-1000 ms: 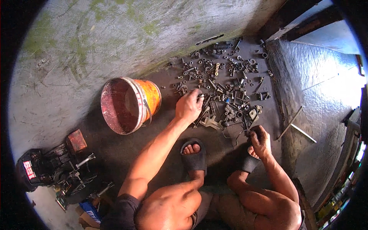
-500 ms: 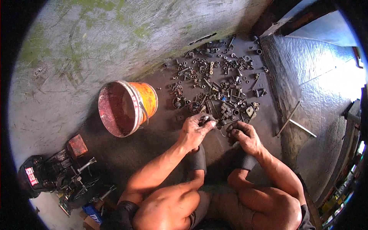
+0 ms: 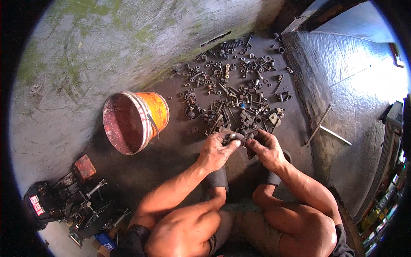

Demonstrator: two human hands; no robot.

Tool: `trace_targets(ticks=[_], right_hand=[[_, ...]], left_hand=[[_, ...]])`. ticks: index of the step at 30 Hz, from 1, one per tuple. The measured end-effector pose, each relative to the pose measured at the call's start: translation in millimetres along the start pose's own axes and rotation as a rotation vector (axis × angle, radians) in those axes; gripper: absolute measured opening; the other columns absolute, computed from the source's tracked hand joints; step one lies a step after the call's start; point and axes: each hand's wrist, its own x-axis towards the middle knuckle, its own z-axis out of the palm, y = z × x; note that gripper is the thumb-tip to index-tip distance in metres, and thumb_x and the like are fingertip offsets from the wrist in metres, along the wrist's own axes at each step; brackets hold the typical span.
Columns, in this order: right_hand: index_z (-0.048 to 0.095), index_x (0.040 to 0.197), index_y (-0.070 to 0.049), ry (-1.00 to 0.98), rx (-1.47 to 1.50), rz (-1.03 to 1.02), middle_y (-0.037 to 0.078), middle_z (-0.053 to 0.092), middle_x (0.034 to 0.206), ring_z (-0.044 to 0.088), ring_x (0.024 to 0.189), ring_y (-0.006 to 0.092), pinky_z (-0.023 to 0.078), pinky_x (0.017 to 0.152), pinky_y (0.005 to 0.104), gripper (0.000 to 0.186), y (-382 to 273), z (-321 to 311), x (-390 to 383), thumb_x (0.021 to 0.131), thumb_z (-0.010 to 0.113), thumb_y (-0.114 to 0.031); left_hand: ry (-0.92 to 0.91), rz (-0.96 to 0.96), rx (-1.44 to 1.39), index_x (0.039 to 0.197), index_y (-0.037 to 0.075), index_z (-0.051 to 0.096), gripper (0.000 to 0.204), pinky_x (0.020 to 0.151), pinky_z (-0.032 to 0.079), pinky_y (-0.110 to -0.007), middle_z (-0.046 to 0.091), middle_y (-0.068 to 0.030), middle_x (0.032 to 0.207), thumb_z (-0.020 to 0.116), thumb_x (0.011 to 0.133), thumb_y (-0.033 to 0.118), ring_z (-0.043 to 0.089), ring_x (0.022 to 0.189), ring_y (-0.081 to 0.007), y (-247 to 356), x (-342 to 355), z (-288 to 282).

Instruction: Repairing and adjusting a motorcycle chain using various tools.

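Observation:
My left hand (image 3: 217, 152) is closed on a small dark metal fastener (image 3: 233, 137) above my sandals, at the near side of a spread of loose bolts, nuts, washers and springs (image 3: 233, 81) on the dark floor. My right hand (image 3: 267, 152) is pinched just beside it on a dark piece (image 3: 250, 144), too small and grimy to name. The fingertips of both hands nearly meet, and the pieces between them are partly hidden by fingers.
An orange bucket (image 3: 156, 109) lies tipped by the mossy wall on the left. A red box (image 3: 84, 167) and dark machine parts (image 3: 51, 197) sit lower left. A T-shaped metal bar (image 3: 334, 135) leans on the raised ledge (image 3: 342, 77) at right.
My left hand has come back from over the parts toward me and to the right. My right hand has risen leftward, and the two now meet in front of me.

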Motion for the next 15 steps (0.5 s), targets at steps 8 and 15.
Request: trace_targets(ticks=[8,15], right_hand=[[0.061,0.095,0.002,0.017,-0.155,0.051,0.002,0.058,0.077,0.051,0.067,0.0118,0.043,0.059,0.0289,0.027,8,-7,1,0.093,0.058,-0.024],[0.061,0.095,0.002,-0.021,-0.14,0.131,0.003,0.059,0.077,0.052,0.065,0.0107,0.043,0.059,0.0284,0.025,3,-5,0,0.094,0.061,-0.023]], left_hand=[[0.007,-0.132,-0.035,0.105,0.002,0.068,0.016,0.077,0.049,-0.025,0.069,-0.0025,0.092,0.065,0.09,0.006,0.06,0.083,-0.0085,-9,-4,-5],[0.017,-0.326,-0.243,0.102,0.002,0.067,0.014,0.081,0.05,-0.026,0.068,-0.0013,0.094,0.067,0.089,0.005,0.061,0.086,-0.0094,5,-7,-6]])
